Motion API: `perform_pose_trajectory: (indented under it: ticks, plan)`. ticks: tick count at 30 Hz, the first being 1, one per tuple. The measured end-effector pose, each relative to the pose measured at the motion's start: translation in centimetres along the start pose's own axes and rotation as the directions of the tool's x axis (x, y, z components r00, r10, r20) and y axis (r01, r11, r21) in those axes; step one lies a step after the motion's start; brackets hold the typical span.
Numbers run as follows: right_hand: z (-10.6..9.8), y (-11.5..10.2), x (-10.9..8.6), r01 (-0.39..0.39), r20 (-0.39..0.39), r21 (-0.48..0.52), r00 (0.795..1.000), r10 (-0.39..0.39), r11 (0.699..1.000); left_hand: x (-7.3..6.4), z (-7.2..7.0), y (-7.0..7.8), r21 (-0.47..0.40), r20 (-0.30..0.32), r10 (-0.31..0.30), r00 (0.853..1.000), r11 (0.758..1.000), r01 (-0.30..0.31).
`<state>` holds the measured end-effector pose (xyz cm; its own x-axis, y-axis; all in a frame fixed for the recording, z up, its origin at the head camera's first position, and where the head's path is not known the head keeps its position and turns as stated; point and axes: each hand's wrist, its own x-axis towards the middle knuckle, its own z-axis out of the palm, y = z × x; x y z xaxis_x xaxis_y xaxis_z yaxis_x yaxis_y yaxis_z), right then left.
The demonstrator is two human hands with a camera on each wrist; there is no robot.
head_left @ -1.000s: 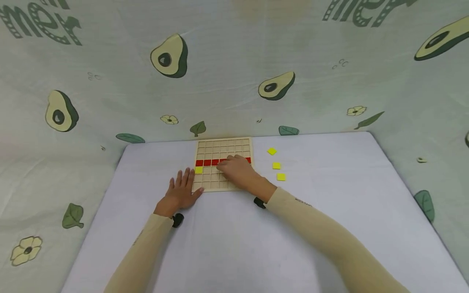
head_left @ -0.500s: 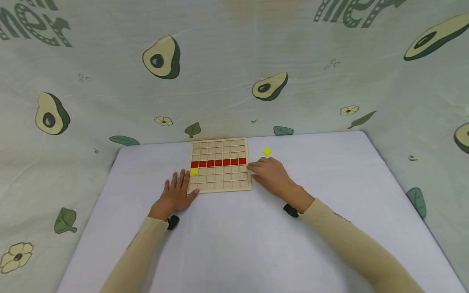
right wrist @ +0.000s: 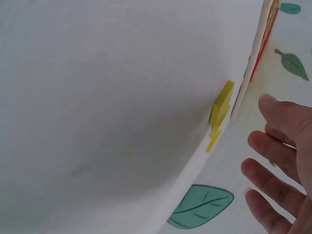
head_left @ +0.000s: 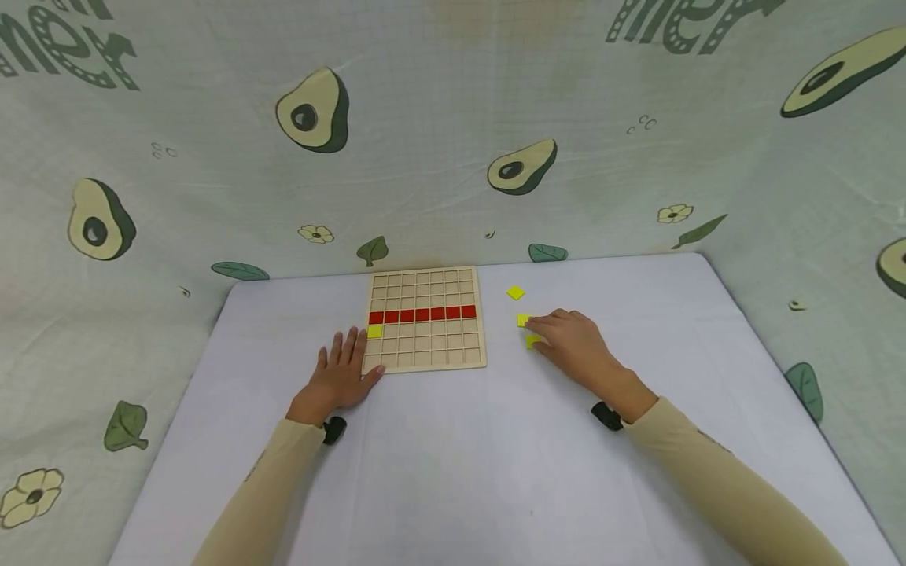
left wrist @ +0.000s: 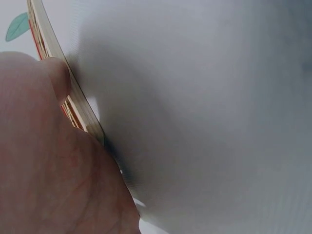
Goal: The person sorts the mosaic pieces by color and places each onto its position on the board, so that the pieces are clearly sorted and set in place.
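Observation:
A square wooden grid board [head_left: 426, 346] lies near the far edge of the table. A row of several red tiles [head_left: 422, 314] crosses its middle, and one yellow tile [head_left: 375, 331] sits under that row's left end. My left hand [head_left: 336, 381] rests with fingers spread along the board's lower left corner; in the left wrist view its thumb [left wrist: 57, 78] touches the wooden edge. My right hand [head_left: 576, 346] is right of the board, its fingertips overlapping two loose yellow tiles [head_left: 522, 320]. The right wrist view shows that hand [right wrist: 287, 156] loosely bent and holding nothing, with yellow tiles [right wrist: 222, 105] beyond it.
Another loose yellow tile [head_left: 516, 292] lies turned cornerwise farther back, right of the board. A white cloth covers the table [head_left: 453, 472]. Behind it hangs a pale backdrop [head_left: 425, 189] printed with avocados and leaves.
My right hand has left the red row, passing the board's right edge to the loose yellow tiles. The whole red row now shows. My left hand stays at the board's corner.

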<state>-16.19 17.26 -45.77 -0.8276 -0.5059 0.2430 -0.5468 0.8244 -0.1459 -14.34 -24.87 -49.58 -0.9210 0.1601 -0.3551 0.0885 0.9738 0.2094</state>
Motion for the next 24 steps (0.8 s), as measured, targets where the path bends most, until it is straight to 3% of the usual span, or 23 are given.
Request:
perform_pose_trajectory:
  ticks: [10,24]
  plan:
    - [0.5,1.5,-1.1,0.003,0.045,0.016,0.999,-0.004,1.0,-0.5,-0.6,0.7,-0.005,0.004,-0.005,1.0,1.0,0.005]
    - [1.1,1.2,-0.5,0.03,0.095,0.012,0.995,-0.031,0.999,-0.5,-0.8,0.7,0.011,0.019,-0.02,1.0,1.0,0.019]
